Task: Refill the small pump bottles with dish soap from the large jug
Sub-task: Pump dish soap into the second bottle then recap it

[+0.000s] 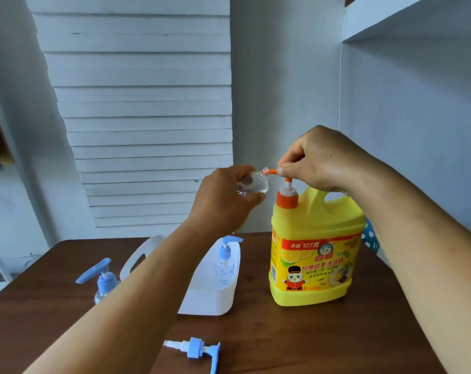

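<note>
dark wooden table [323,336]; white slatted wall panel [148,103] behind

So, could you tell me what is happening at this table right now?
A person is refilling a small clear bottle. The left hand holds it, tilted, with its mouth at the spout of the orange pump on the yellow jug, and the right hand is on the pump head. A removed blue pump lies on the table.
</note>
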A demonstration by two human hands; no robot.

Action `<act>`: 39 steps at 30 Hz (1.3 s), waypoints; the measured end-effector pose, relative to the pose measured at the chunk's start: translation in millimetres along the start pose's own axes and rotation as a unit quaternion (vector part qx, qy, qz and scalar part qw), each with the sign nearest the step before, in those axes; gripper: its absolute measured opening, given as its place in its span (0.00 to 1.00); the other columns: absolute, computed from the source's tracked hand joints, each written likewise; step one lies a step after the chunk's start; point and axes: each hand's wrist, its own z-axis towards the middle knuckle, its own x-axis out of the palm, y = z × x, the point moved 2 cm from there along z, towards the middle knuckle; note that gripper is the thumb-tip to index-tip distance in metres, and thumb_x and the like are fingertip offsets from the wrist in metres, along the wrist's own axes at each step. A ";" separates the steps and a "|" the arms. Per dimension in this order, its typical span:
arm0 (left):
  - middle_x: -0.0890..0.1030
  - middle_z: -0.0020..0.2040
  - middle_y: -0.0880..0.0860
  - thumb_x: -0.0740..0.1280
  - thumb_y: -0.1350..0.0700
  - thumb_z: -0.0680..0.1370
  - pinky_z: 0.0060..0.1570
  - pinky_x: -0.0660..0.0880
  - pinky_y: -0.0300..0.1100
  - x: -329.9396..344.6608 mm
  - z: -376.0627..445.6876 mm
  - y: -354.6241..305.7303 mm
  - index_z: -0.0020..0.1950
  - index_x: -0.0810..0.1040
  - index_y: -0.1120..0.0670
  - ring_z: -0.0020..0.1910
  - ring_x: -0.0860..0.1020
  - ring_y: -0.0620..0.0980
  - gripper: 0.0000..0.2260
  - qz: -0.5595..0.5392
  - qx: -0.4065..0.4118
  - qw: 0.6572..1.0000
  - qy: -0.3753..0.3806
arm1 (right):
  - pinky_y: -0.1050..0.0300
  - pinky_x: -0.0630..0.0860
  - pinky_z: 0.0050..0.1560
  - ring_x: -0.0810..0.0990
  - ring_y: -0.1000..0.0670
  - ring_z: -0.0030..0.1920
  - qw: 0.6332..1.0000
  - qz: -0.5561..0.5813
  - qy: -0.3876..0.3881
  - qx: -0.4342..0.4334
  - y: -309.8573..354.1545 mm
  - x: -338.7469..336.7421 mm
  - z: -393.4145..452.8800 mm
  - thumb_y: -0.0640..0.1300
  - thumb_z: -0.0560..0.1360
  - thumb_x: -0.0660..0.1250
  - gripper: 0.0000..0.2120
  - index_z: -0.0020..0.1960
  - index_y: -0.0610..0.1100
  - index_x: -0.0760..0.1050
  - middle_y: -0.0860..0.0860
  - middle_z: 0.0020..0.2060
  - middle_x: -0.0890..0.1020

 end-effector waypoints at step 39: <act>0.81 0.43 0.49 0.70 0.53 0.72 0.33 0.68 0.36 2.8 -10.3 0.1 0.53 0.80 0.51 0.35 0.75 0.47 0.10 0.018 -0.003 1.000 0.017 | 0.64 0.64 0.29 0.73 0.58 0.33 1.000 0.011 0.015 0.018 -7.4 15.3 -5.1 0.46 0.72 0.70 0.05 0.44 0.46 0.84 0.50 0.41 0.83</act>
